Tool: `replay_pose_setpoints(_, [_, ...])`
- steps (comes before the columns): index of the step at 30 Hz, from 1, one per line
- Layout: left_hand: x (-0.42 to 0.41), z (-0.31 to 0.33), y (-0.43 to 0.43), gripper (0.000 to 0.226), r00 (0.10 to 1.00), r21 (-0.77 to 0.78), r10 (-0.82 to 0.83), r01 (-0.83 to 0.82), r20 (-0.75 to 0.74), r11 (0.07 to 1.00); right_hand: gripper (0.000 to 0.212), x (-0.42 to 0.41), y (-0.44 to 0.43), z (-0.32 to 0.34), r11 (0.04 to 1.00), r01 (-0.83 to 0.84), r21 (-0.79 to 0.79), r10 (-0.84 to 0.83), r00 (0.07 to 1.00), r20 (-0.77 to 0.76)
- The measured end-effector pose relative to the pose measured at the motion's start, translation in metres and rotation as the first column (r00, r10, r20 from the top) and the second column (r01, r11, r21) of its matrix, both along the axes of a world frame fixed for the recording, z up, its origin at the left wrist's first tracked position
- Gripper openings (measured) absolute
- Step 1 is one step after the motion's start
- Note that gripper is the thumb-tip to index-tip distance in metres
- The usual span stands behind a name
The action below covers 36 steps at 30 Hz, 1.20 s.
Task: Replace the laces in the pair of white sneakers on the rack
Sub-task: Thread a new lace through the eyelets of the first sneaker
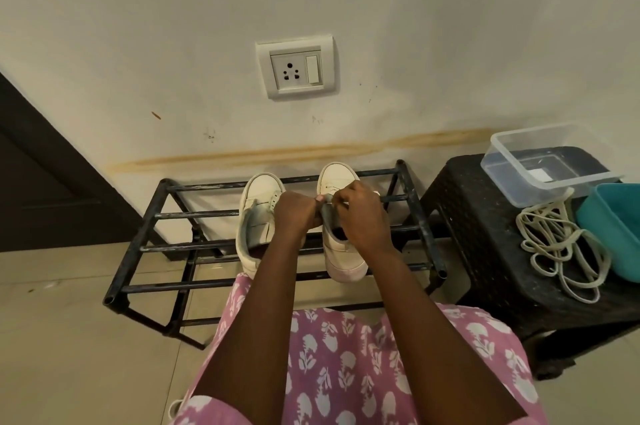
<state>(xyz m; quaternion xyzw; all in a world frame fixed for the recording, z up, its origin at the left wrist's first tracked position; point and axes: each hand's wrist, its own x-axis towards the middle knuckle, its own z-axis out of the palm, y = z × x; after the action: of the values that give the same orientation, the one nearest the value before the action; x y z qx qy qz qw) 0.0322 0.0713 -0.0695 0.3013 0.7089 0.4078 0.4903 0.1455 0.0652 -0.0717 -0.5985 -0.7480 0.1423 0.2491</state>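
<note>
Both sneakers on the rack point(194, 215), toes to the wall; hands at the right sneaker point(337, 179)

Black stool point(485, 251) just right of the rack, bearing a loose heap of laces point(561, 251); left sneaker point(261, 189) alongside, untouched; left hand point(298, 213) and right hand point(360, 217) close together, each grip curled, pinching the right sneaker's grey tongue.

View: head-worn, wide-angle.
Position: above and behind left hand point(297, 214) and right hand point(363, 218).
Facing: forward and steeply down, wall point(450, 44) beyond the hands, rack point(166, 215) beneath them.
Nearness: close, hands mid-frame at the end of outstretched forearms point(268, 307).
</note>
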Motion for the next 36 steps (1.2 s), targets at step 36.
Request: replay_pose_setpoints(36, [-0.009,0.017,0.004,0.023,0.905,0.23,0.168,-0.273,0.391,0.934,0.02,0.023,0.008,-0.018,0.98,0.2,-0.013,-0.187,0.888,-0.419])
